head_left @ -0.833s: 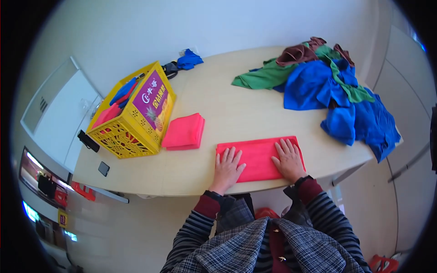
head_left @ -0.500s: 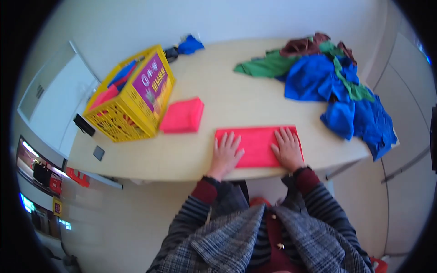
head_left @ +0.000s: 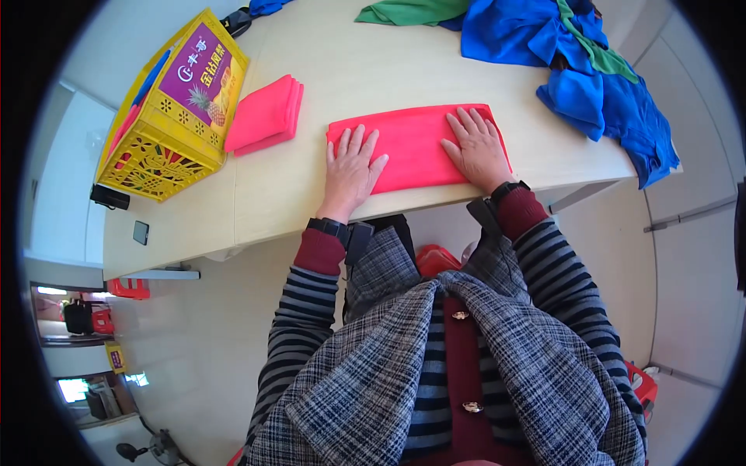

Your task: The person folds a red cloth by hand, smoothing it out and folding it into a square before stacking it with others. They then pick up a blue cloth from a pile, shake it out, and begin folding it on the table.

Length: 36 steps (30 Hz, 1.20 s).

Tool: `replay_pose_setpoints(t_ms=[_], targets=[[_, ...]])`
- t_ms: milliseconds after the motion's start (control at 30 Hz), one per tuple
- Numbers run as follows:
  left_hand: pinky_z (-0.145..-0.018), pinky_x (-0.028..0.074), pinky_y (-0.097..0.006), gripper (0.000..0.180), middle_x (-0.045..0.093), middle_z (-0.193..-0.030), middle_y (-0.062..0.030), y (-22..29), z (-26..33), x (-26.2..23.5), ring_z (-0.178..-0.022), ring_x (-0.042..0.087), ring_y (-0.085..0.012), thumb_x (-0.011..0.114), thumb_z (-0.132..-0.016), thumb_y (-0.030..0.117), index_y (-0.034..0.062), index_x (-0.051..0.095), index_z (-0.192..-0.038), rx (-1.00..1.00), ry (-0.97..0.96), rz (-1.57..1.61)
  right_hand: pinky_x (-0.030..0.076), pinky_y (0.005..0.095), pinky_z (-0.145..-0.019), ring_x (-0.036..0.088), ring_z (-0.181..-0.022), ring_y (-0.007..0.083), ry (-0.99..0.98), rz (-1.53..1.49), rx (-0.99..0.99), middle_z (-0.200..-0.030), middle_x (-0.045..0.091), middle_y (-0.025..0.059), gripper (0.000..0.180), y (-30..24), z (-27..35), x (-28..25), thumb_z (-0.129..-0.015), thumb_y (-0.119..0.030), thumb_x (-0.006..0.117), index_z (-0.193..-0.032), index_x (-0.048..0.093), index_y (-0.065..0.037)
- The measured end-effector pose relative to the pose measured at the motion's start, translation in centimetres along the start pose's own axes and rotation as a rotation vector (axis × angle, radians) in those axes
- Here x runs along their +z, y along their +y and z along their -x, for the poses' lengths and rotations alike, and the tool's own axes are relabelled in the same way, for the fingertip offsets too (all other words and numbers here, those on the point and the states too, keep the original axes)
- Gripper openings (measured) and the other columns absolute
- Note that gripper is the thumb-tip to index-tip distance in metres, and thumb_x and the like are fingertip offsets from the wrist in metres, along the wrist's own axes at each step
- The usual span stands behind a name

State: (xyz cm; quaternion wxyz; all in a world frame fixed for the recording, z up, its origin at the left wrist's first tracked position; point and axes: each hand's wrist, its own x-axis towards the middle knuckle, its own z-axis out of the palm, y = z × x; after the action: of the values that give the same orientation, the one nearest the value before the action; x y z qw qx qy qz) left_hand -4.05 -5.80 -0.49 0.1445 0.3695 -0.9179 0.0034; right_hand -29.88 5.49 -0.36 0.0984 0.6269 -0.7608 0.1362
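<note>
A folded red-pink cloth (head_left: 412,147) lies as a flat rectangle near the table's front edge. My left hand (head_left: 353,167) rests flat on its left end, fingers spread. On the right end lies my right hand (head_left: 478,147), palm down with its fingers apart. Neither hand grips anything. To the left, a smaller folded pink cloth bundle (head_left: 268,115) sits beside a yellow plastic crate (head_left: 175,109) that holds blue and red cloth.
Blue cloths (head_left: 579,101) and a green cloth (head_left: 416,11) lie loose at the table's right and back. A phone (head_left: 141,232) and a black cylindrical object (head_left: 109,197) are at the left edge. A red stool (head_left: 437,260) is under the table (head_left: 326,70).
The view has tilted down, so the table and its things appear higher. Both hands stay flat on the folded cloth, which looks much the same.
</note>
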Motion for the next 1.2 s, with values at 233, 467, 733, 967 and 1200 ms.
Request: replay_pose_setpoints(t_ms=[233, 467, 733, 967, 1200], targets=[[-0.124, 0.016, -0.056, 0.061, 0.035, -0.164, -0.0134, 0.1, 0.1, -0.1, -0.152, 0.028, -0.0343, 0.045, -0.105, 0.049, 0.0149, 0.042, -0.156, -0.002, -0.009, 0.011, 0.021, 0.0471, -0.125, 0.03, -0.152, 0.0336, -0.032, -0.029, 0.037, -0.161, 0.039, 0.0151, 0.062, -0.4, 0.2, -0.5, -0.104, -0.048, 0.046, -0.153, 0.045, -0.009], [-0.124, 0.015, -0.055, 0.061, 0.037, -0.162, -0.0143, -0.4, -0.2, -0.1, -0.152, 0.029, -0.0353, 0.048, -0.104, 0.048, 0.0143, 0.044, -0.155, 0.008, -0.001, 0.017, 0.021, 0.0472, -0.125, 0.03, -0.152, 0.0329, -0.03, -0.08, 0.058, -0.161, 0.04, 0.0147, 0.062, -0.6, -0.3, -0.8, -0.104, -0.049, 0.047, -0.152, 0.046, -0.01], [-0.124, 0.016, -0.057, 0.059, 0.04, -0.16, -0.0138, -0.5, -1.0, 1.0, -0.15, 0.032, -0.0356, 0.055, -0.102, 0.043, 0.0142, 0.047, -0.153, 0.054, 0.022, -0.042, 0.027, 0.049, -0.122, 0.041, -0.144, 0.0372, 0.154, -0.225, 0.031, -0.151, 0.05, 0.0187, 0.059, 0.5, 0.5, 0.1, -0.094, -0.041, 0.062, -0.141, 0.058, -0.006], [-0.123, 0.018, -0.055, 0.057, 0.036, -0.163, -0.0141, -2.6, -0.2, 1.7, -0.152, 0.029, -0.0348, 0.045, -0.107, 0.04, 0.0127, 0.04, -0.157, 0.019, -0.091, -0.098, 0.022, 0.0536, -0.123, 0.033, -0.148, 0.0386, 0.174, -0.368, 0.023, -0.153, 0.047, 0.0198, 0.063, -0.1, 0.5, 1.1, -0.091, -0.045, 0.06, -0.139, 0.06, -0.004], [-0.123, 0.018, -0.054, 0.057, 0.033, -0.165, -0.0108, -1.3, -1.0, 1.3, -0.154, 0.026, -0.0313, 0.039, -0.109, 0.043, 0.0169, 0.035, -0.16, 0.065, -0.12, -0.183, 0.014, 0.0512, -0.126, 0.026, -0.153, 0.0366, 0.026, -0.361, 0.1, -0.161, 0.039, 0.0171, 0.068, 0.8, 1.4, -1.3, -0.095, -0.048, 0.054, -0.149, 0.05, -0.006]])
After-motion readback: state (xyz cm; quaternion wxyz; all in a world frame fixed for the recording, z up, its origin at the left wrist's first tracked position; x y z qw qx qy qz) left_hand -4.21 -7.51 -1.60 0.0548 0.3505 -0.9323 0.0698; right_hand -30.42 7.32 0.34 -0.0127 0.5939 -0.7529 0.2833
